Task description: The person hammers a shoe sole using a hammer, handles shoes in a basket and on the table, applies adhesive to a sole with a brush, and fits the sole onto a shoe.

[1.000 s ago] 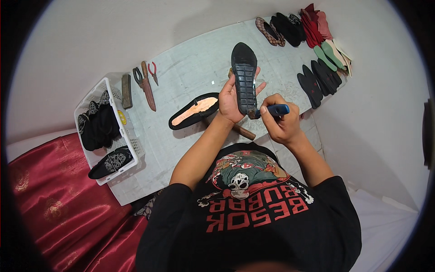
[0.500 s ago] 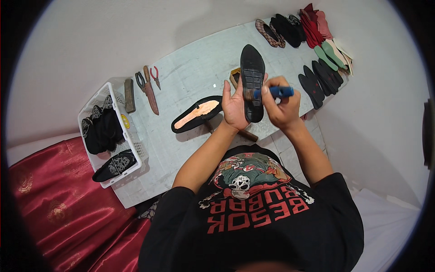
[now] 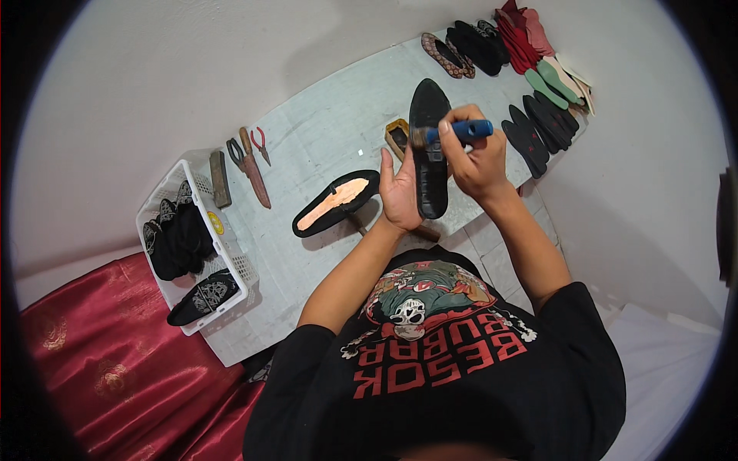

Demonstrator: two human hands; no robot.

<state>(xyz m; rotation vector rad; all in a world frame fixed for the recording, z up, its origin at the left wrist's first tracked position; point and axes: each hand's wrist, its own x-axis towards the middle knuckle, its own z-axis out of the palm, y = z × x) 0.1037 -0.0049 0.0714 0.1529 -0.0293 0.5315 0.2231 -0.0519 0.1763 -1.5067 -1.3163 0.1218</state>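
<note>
My left hand (image 3: 399,196) holds a black shoe sole (image 3: 432,190) from beneath, its thumb sticking up along the left edge; the other fingers are mostly behind the sole. The pointed toe is turned away from me. My right hand (image 3: 482,160) is closed around the blue handle of a brush (image 3: 474,129). The bristles touch the upper middle of the sole, where the surface looks wet and shiny. Left of my left hand, a black shoe (image 3: 370,184) with a pale orange insole lies on the table. A yellowish open container (image 3: 396,132) with dark contents stands partly behind the sole.
A white basket (image 3: 244,269) of black patterned shoes stands at the left. Beside it lie a dark block (image 3: 221,180), scissors (image 3: 235,151), a knife (image 3: 256,180) and red-handled pliers (image 3: 261,146). Finished-looking shoes (image 3: 442,58), green insoles (image 3: 550,81) and black soles (image 3: 525,146) line the far right.
My right hand has moved the brush up the sole from its lower half toward the toe. The sole's middle pattern is now darker and shinier. My left hand still holds it.
</note>
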